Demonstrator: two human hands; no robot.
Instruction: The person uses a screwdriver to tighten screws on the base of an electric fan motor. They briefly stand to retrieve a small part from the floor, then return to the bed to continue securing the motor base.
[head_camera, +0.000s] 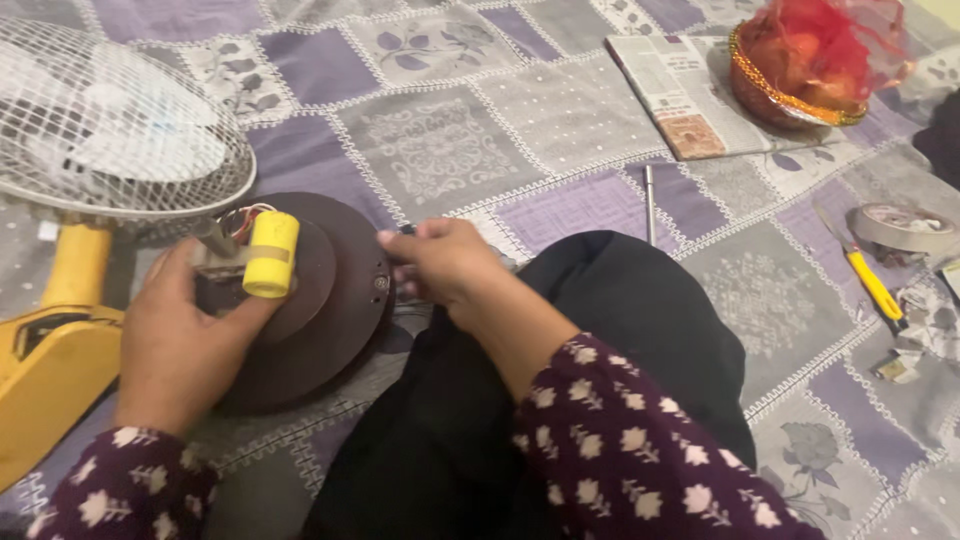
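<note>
The left hand (180, 335) is closed loosely around a small grey bracket that carries a yellow cylinder (271, 254), thumb along the near side and fingers wrapped behind it, so the part sits upright above the palm. Thin orange and white wires (243, 217) rise just beyond the cylinder. Directly under this hand lies a dark brown round disc (340, 300), flat on a patchwork bedspread (440, 140) in grey and purple squares; the cylinder rests over the disc's raised middle.

The right hand (445, 265) is curled almost shut at the disc's right edge, fingertips pinching something small and dark against the rim; what it is cannot be told. Its wrist lies over a black cloth (620, 330) covering the person's lap, and both sleeves are maroon with pale flowers.

To the left of the left hand stands a yellow fan body (55, 350), with its white wire fan guard (110, 110) just beyond the fingers. Beyond the right hand, well apart, a thin metal rod (649, 205) lies on the bedspread. Farther beyond sits a folded newspaper (670, 95) with a basket wrapped in red netting (810, 60) on it. Far to the right of the right hand are a roll of tape (903, 228) and a yellow-handled tool (875, 285), close to each other.
</note>
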